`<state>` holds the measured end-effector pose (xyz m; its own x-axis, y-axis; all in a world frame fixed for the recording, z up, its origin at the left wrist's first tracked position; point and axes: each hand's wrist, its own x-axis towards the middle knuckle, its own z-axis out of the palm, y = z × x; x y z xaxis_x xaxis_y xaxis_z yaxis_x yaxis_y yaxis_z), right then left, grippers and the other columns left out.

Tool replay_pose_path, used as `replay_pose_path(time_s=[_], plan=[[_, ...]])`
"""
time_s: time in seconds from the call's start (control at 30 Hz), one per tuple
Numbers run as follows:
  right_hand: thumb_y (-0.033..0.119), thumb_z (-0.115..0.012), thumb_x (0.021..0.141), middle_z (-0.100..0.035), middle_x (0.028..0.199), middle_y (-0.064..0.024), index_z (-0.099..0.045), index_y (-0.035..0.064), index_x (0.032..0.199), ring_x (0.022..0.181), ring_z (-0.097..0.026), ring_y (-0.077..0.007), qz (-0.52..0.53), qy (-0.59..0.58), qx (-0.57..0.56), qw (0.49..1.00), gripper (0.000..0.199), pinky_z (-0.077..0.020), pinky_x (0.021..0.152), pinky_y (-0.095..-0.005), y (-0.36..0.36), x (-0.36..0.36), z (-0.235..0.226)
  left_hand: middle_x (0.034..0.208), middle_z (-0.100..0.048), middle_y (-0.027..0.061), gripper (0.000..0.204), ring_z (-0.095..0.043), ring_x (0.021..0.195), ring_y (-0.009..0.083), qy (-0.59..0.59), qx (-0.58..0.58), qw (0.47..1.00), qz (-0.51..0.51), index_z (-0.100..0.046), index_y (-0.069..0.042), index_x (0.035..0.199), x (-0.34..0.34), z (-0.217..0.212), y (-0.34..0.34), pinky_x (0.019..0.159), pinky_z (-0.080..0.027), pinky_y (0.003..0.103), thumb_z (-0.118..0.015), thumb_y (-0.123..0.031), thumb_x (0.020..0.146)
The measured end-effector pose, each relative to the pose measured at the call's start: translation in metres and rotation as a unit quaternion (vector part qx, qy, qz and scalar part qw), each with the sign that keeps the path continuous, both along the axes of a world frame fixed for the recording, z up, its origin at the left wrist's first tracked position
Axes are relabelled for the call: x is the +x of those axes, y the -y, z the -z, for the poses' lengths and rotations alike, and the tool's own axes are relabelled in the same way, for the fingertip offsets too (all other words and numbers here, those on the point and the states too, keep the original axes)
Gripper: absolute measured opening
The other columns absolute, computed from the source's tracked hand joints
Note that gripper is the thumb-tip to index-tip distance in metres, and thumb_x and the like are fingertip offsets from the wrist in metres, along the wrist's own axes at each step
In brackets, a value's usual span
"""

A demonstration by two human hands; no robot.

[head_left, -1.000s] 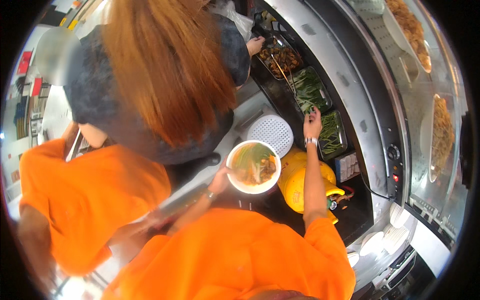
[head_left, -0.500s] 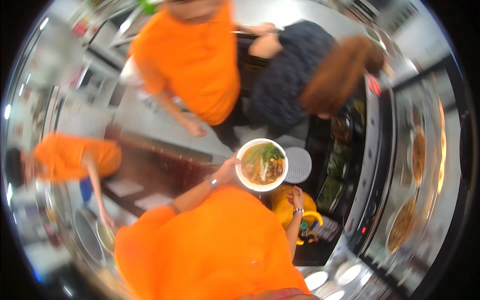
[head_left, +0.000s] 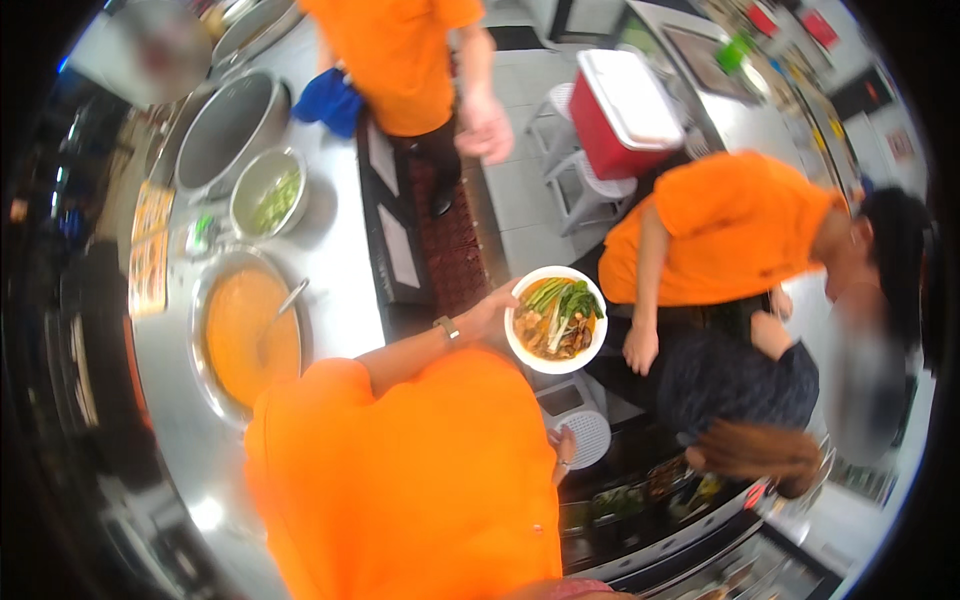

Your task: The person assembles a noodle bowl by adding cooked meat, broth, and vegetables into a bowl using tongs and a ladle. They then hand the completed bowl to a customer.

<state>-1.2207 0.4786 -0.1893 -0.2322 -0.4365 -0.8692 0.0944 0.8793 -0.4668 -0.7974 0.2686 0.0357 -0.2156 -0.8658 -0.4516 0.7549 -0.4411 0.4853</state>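
A white bowl (head_left: 520,355) of orange soup is in my left hand (head_left: 488,312), gripped at its left rim with the arm stretched forward. Green leafy stalks, pale strips and brown pieces that look like mushrooms lie on the soup. My right hand (head_left: 565,447) hangs low by my side, partly hidden by my orange shirt. It seems to hold nothing, and its fingers look loosely apart. Nearest to it is a grey round perforated top (head_left: 583,440), like that of a stool.
At left, a steel counter (head_left: 340,200) carries a pan of orange soup (head_left: 245,330), a bowl of chopped greens (head_left: 275,205) and a large pot (head_left: 230,130). Co-workers stand ahead and to the right. A red cooler (head_left: 610,125) sits on white stools (head_left: 585,190).
My view has swung left, bringing the counter with the soup pan in. The bowl stays in my left hand. My right hand has moved back from beside the yellow object.
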Motion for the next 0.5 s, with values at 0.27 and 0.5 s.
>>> replay_pose_path(time_s=[0.27, 0.5], plan=[[0.025, -0.056, 0.102, -0.069, 0.115, -0.0140, -0.060, 0.0061, 0.130, 0.095, -0.069, -0.0241, -0.353, 0.031, 0.021, 0.935, 0.035, -0.0559, 0.073, -0.0328, 0.132, -0.016, 0.015, 0.142, -0.052, 0.0076, 0.067, -0.046, 0.135, 0.0216, 0.100, 0.050, 0.970, -0.215, -0.041, -0.009, 0.147, -0.012, -0.022, -0.017, 0.118, -0.033, 0.039, -0.059, -0.015, 0.082], [0.022, -0.056, 0.102, -0.068, 0.115, -0.0112, -0.061, 0.0032, 0.129, 0.098, -0.069, -0.0198, -0.443, 0.064, -0.058, 0.892, 0.033, -0.0556, 0.079, -0.0298, 0.224, -0.004, -0.004, 0.145, -0.050, 0.0089, 0.068, -0.046, 0.136, 0.0237, 0.160, 0.041, 0.904, -0.394, -0.040, -0.009, 0.149, 0.009, -0.011, -0.052, 0.116, -0.035, 0.041, -0.055, -0.018, 0.083]])
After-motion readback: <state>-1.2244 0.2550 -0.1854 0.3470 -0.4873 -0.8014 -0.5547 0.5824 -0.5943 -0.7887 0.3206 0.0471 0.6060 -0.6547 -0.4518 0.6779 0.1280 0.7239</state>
